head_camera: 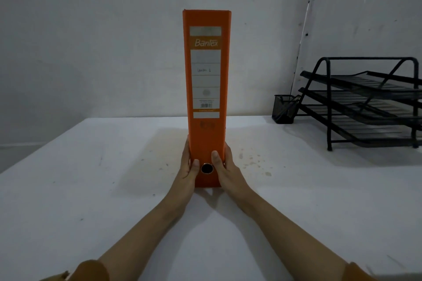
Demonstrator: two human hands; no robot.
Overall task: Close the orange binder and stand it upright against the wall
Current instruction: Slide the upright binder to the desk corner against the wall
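At the middle of the white table (91, 189), at twelve o'clock from the person, the orange binder (206, 89) stands upright and closed, with its spine turned to the camera. The spine carries a long white label (206, 75) with the printed word "Bantex" near the top, some small handwriting in the middle and a barcode lower down; the small print there is too fine to read. Near the bottom of the spine there is one round metal finger hole (207, 168). The foot of the binder rests on the table. The wall (114, 29) is behind it, but it is not possible to tell if the binder touches the wall or stands in front of it.

There is one binder and two hands. The left hand (188, 166) presses flat on the left side of the binder near its foot, with the thumb on the spine beside the hole. The right hand (225, 166) does the same on the right side. Together they clamp the binder between them; the other fingers are hidden behind the covers.

At two o'clock, near the corner of the room, one black wire letter tray (370, 100) with three shelves stands on the table, cut off by the right edge. Just beside it, on its left, is one black mesh pen cup (284, 109); what it holds is hard to make out.

Orange sleeves (89, 269) show at the bottom edge, cut off.
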